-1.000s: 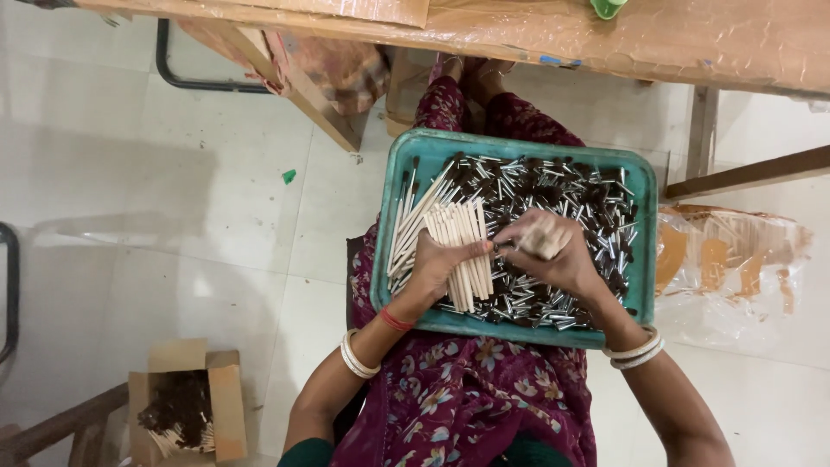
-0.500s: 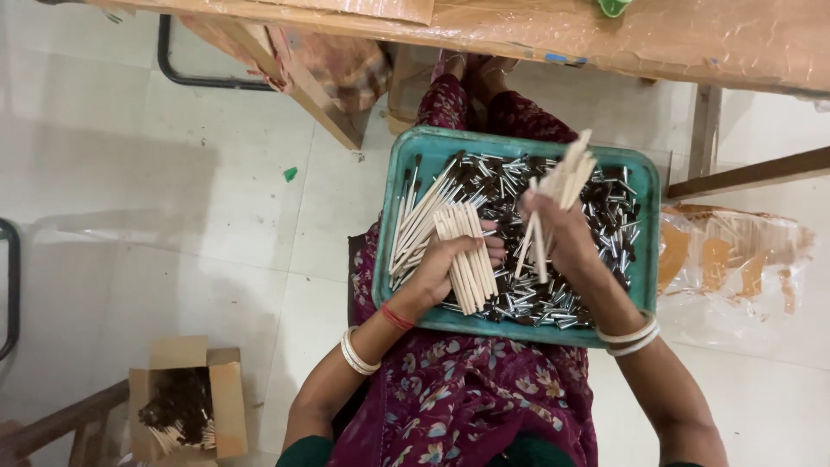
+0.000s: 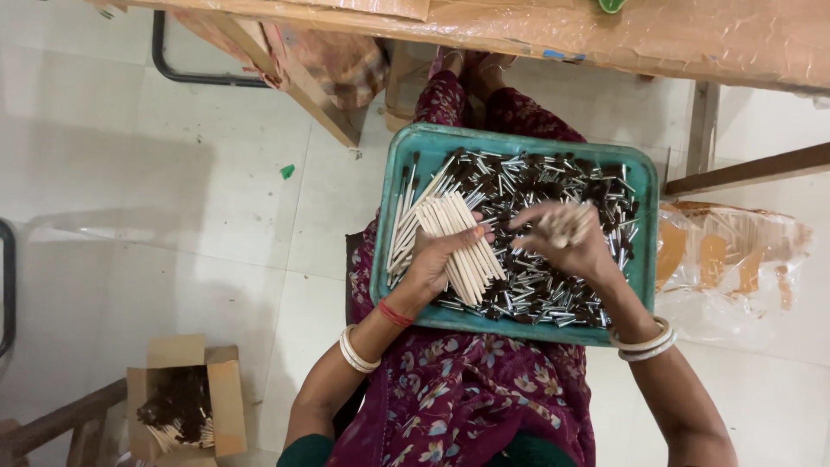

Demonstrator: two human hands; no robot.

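A teal plastic tray [image 3: 393, 177] rests on my lap, filled with several small brushes that have silver ferrules and dark tips [image 3: 536, 285]. My left hand [image 3: 441, 255] lies on the tray's left part and presses a fanned bundle of pale wooden sticks [image 3: 462, 242]. My right hand [image 3: 575, 242] hovers over the tray's middle, fingers closed round a small bunch of sticks [image 3: 562, 223], blurred by motion.
A plastic-wrapped wooden table [image 3: 553, 30] spans the top. An open cardboard box [image 3: 181, 402] with dark-tipped brushes stands on the tiled floor at lower left. A clear plastic bag [image 3: 735, 259] lies to the right of the tray. Wooden legs [image 3: 748, 169] flank the tray.
My right hand had lifted a bunch of sticks above the tray; it has now come back down over the brushes. My left hand has stayed on the stick bundle.
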